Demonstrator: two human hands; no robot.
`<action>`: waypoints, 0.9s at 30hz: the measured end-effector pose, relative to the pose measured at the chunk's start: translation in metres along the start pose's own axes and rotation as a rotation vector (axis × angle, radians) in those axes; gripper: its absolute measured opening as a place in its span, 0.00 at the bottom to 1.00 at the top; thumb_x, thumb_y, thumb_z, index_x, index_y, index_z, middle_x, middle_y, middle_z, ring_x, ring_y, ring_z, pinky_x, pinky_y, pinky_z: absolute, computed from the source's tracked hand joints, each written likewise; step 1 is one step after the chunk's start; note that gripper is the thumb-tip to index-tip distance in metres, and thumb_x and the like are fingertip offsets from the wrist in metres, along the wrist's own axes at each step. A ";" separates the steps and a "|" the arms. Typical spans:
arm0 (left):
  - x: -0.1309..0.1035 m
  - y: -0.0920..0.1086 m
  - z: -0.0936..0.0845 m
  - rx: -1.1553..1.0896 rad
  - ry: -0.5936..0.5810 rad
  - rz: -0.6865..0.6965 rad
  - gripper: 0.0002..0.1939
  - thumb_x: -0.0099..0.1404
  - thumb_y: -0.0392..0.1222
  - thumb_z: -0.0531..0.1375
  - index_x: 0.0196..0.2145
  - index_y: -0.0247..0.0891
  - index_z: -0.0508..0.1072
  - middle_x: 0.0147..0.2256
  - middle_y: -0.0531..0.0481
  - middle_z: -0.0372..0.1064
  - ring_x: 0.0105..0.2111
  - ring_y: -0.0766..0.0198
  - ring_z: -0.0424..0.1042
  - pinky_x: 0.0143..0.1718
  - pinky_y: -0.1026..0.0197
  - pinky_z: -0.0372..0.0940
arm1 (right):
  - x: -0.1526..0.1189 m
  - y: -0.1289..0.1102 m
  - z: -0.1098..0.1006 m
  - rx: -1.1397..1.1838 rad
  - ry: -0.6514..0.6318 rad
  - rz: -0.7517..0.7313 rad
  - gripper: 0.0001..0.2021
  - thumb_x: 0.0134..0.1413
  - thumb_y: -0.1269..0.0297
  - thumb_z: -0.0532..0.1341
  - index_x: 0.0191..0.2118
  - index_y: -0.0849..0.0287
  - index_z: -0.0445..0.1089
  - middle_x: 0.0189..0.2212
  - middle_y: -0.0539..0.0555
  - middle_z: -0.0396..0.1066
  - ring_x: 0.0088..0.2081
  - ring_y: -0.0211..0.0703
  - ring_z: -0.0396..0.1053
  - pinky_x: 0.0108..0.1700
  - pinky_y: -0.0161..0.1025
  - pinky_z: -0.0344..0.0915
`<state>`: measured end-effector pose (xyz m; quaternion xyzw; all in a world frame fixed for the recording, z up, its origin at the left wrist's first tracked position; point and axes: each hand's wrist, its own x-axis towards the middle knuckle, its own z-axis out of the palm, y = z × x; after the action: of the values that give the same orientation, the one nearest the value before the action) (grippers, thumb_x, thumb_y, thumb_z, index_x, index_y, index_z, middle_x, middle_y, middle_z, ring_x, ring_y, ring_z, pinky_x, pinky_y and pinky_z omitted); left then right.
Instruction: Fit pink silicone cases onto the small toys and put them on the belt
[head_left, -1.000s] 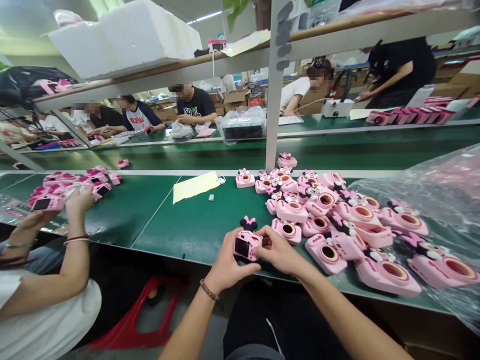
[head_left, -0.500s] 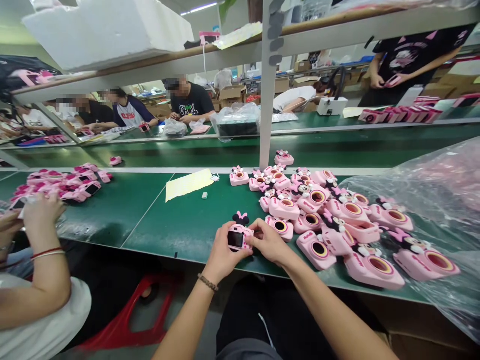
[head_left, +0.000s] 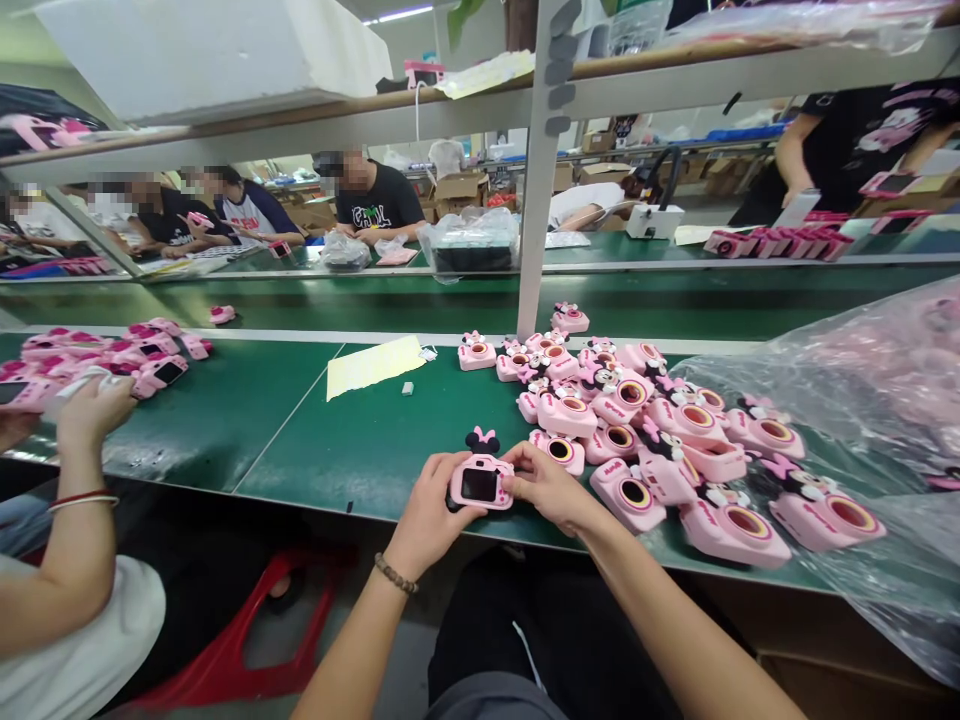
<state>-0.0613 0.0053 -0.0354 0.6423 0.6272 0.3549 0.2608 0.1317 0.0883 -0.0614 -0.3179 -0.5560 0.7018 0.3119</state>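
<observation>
Rotated the small pink plastic camera with black mouse ears, a pink bow and a black rectangular screen (head_left: 487, 487) since the earliest frame; brought it level, screen squarer to the head view than one second before. Held it over the near edge of the long green worktable (head_left: 300, 460), ears uppermost. Curled the left hand (head_left: 431, 510) partway closed around the camera's left end, with the thumb at the lower edge. Wore a brown beaded bracelet (head_left: 396, 575) on the left wrist. Pinched the right end, beside the pink buttons, with the nearly closed right hand (head_left: 547, 490); could not tell the placement of the hidden fingertips.

Noted to the right, near the right hand, a heap of pink plastic camera-shaped pieces with cartoon mouse figures and round openings (head_left: 667, 480), bordered by a crumpled clear plastic bag (head_left: 862, 370). Noted farther back on the worktable a small white block (head_left: 407, 388) just beside a pale yellow paper sheet (head_left: 375, 367). Observed at left a co-worker's hand (head_left: 97, 410) with a white cloth (head_left: 82, 385), near a second pile of pink cameras (head_left: 161, 372).
</observation>
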 end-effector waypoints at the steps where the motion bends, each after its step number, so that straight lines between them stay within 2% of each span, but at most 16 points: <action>1: -0.001 0.001 0.001 -0.005 -0.002 -0.006 0.29 0.56 0.37 0.67 0.54 0.47 0.64 0.52 0.49 0.63 0.52 0.57 0.66 0.55 0.52 0.64 | -0.001 0.001 -0.001 -0.001 0.002 0.000 0.18 0.46 0.54 0.70 0.38 0.57 0.65 0.37 0.50 0.70 0.39 0.42 0.71 0.42 0.41 0.68; 6: 0.001 0.004 0.004 -0.059 -0.009 -0.055 0.28 0.54 0.35 0.68 0.51 0.46 0.66 0.50 0.49 0.64 0.47 0.58 0.68 0.50 0.53 0.67 | -0.003 -0.002 -0.002 -0.050 0.044 -0.009 0.17 0.48 0.53 0.70 0.38 0.58 0.67 0.36 0.51 0.72 0.38 0.43 0.71 0.41 0.42 0.68; 9: 0.005 0.006 0.001 -0.115 0.000 -0.066 0.28 0.54 0.36 0.69 0.51 0.46 0.66 0.50 0.49 0.65 0.47 0.58 0.69 0.50 0.53 0.67 | -0.008 -0.011 -0.001 -0.041 0.072 -0.031 0.17 0.52 0.53 0.67 0.42 0.57 0.69 0.39 0.53 0.72 0.41 0.44 0.71 0.44 0.43 0.68; 12: 0.006 0.011 -0.005 -0.177 -0.033 -0.033 0.28 0.55 0.39 0.69 0.52 0.45 0.66 0.51 0.47 0.66 0.48 0.57 0.69 0.48 0.53 0.67 | -0.019 -0.017 0.003 0.102 0.139 0.000 0.17 0.53 0.53 0.67 0.46 0.55 0.69 0.46 0.54 0.71 0.46 0.44 0.70 0.45 0.41 0.68; 14: 0.005 0.017 -0.006 -0.209 -0.051 0.014 0.29 0.55 0.42 0.69 0.53 0.45 0.65 0.51 0.47 0.66 0.49 0.56 0.68 0.49 0.52 0.66 | -0.027 -0.017 0.008 0.310 0.163 0.047 0.20 0.51 0.53 0.69 0.48 0.53 0.69 0.48 0.54 0.70 0.46 0.44 0.69 0.43 0.39 0.67; 16: 0.004 0.026 -0.004 -0.224 -0.058 0.076 0.30 0.54 0.44 0.71 0.52 0.45 0.65 0.51 0.48 0.65 0.51 0.56 0.66 0.53 0.50 0.64 | -0.033 -0.013 0.017 0.578 0.079 0.105 0.24 0.49 0.48 0.69 0.49 0.53 0.69 0.46 0.54 0.72 0.44 0.44 0.71 0.42 0.39 0.67; 18: 0.003 0.037 -0.001 -0.205 -0.078 0.116 0.32 0.53 0.41 0.71 0.53 0.46 0.63 0.53 0.48 0.63 0.54 0.55 0.63 0.57 0.48 0.61 | -0.036 -0.007 0.026 0.811 -0.090 0.144 0.30 0.47 0.39 0.66 0.49 0.56 0.70 0.43 0.56 0.74 0.43 0.48 0.72 0.43 0.42 0.67; 20: 0.005 0.048 0.000 -0.131 -0.119 0.138 0.37 0.53 0.38 0.69 0.57 0.48 0.59 0.53 0.47 0.60 0.55 0.56 0.61 0.58 0.47 0.60 | -0.036 -0.002 0.032 0.937 -0.204 0.132 0.33 0.47 0.35 0.63 0.49 0.57 0.70 0.42 0.58 0.75 0.44 0.51 0.72 0.45 0.46 0.67; 22: 0.008 0.058 -0.002 -0.032 -0.159 0.164 0.39 0.54 0.36 0.68 0.60 0.50 0.57 0.53 0.48 0.59 0.55 0.56 0.60 0.59 0.46 0.60 | -0.034 0.002 0.033 0.982 -0.222 0.101 0.31 0.49 0.37 0.62 0.49 0.57 0.70 0.41 0.58 0.75 0.45 0.52 0.72 0.46 0.47 0.67; 24: 0.012 0.064 -0.005 0.028 -0.191 0.199 0.38 0.52 0.36 0.69 0.58 0.50 0.61 0.51 0.48 0.58 0.54 0.56 0.61 0.60 0.46 0.59 | -0.034 0.003 0.031 0.994 -0.217 0.111 0.29 0.50 0.39 0.63 0.50 0.56 0.69 0.41 0.56 0.75 0.46 0.51 0.72 0.45 0.45 0.68; 27: 0.013 0.067 -0.004 -0.001 -0.187 0.223 0.34 0.51 0.37 0.69 0.55 0.47 0.65 0.51 0.48 0.58 0.52 0.57 0.63 0.59 0.50 0.62 | -0.035 0.003 0.028 0.997 -0.211 0.142 0.29 0.48 0.39 0.65 0.49 0.55 0.68 0.42 0.56 0.75 0.47 0.51 0.72 0.45 0.45 0.68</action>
<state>-0.0236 0.0126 0.0208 0.7381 0.5247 0.3209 0.2774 0.1303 0.0442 -0.0564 -0.0951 -0.1593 0.9293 0.3193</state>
